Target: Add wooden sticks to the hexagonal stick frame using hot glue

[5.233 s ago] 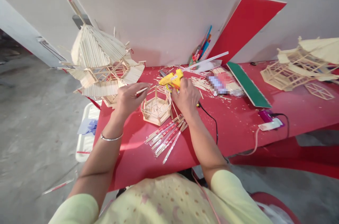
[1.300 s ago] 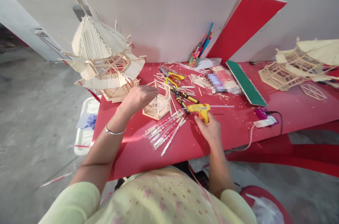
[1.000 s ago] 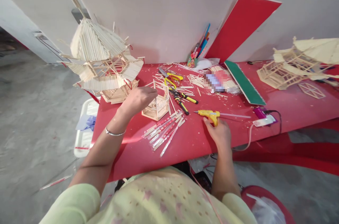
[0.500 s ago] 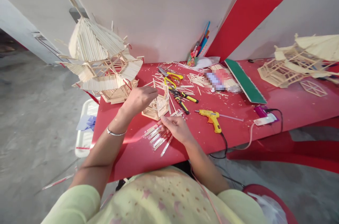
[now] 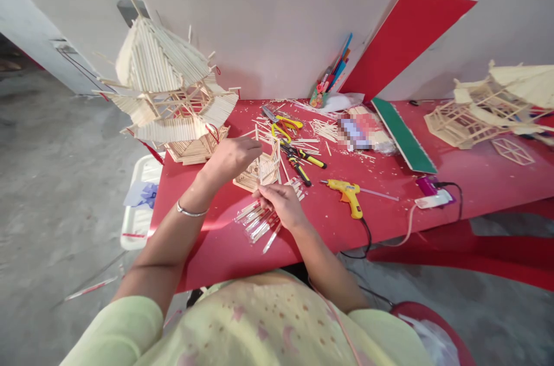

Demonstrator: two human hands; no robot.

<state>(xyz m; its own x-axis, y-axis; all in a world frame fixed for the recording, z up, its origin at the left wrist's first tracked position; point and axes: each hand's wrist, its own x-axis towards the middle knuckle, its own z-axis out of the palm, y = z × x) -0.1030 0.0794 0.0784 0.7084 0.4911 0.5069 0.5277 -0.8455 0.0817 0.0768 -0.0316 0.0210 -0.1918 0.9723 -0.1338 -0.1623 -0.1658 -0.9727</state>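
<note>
A small many-sided frame of wooden sticks [image 5: 246, 181] stands on the red table in front of me, with thin posts along its far rim. Over its left side, my left hand [image 5: 234, 159] has its fingers closed in a pinch at the upper end of a thin upright wooden stick [image 5: 258, 168]. My right hand [image 5: 281, 202] pinches at the lower end of that stick, by the near rim; its fingertips partly cover the contact. Clear-wrapped sticks [image 5: 259, 223] lie under and beside my right hand.
A large stick pavilion [image 5: 164, 77] stands at the left. Yellow-handled scissors [image 5: 283, 122], cutting pliers [image 5: 300, 161] and loose sticks lie beyond the frame. To the right are a yellow glue gun [image 5: 346, 191] with its cord, a green board [image 5: 402, 135] and another stick model [image 5: 471, 115].
My right hand has moved slightly up and left, its fingertips now closer to the stick's foot. My left hand stays pinched near the top. The whole view has shifted a little.
</note>
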